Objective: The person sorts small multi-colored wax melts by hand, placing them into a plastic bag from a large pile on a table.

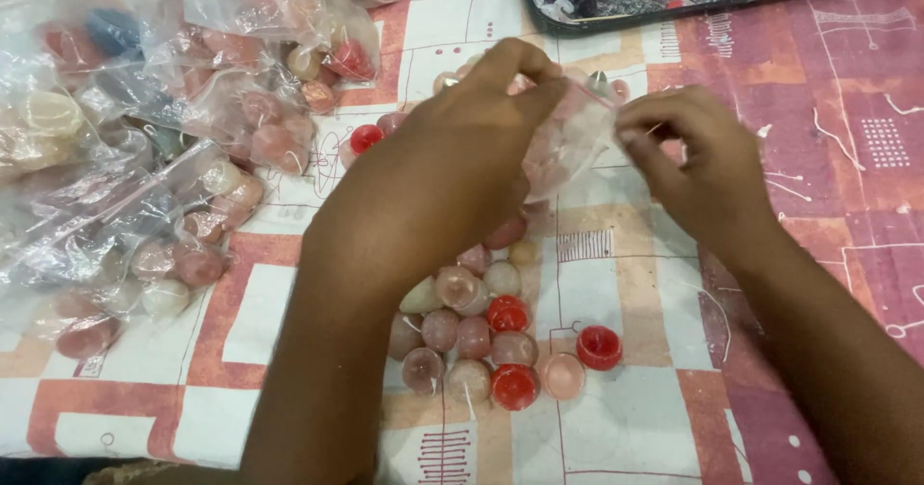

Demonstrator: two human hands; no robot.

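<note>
Both hands meet over the middle of the desk point(828, 110), toward its far edge. Left hand point(452, 158) pinches one side of a small clear plastic bag point(568, 139), fingers closed on the film; right hand point(707, 163) pinches the opposite side at the bag's mouth, fingertips tight together. Bag is held up off the patterned cloth, with a few pale pieces showing inside, blurred.

Step in hand, by my reading: working the bag's mouth, opening or closing it, cannot tell which. The next move likely calls for a steady two-sided grip, so the film does not slip or spill.

Below the hands, a loose cluster of small round candles point(481, 336), red, pink and cream, lies near the desk's near edge, some touching. Filled bags point(144, 177) crowd the left side up to the far left corner. A dark tray point(577, 18) sits along the far edge. Open room: right side and near right corner, bare cloth only.
</note>
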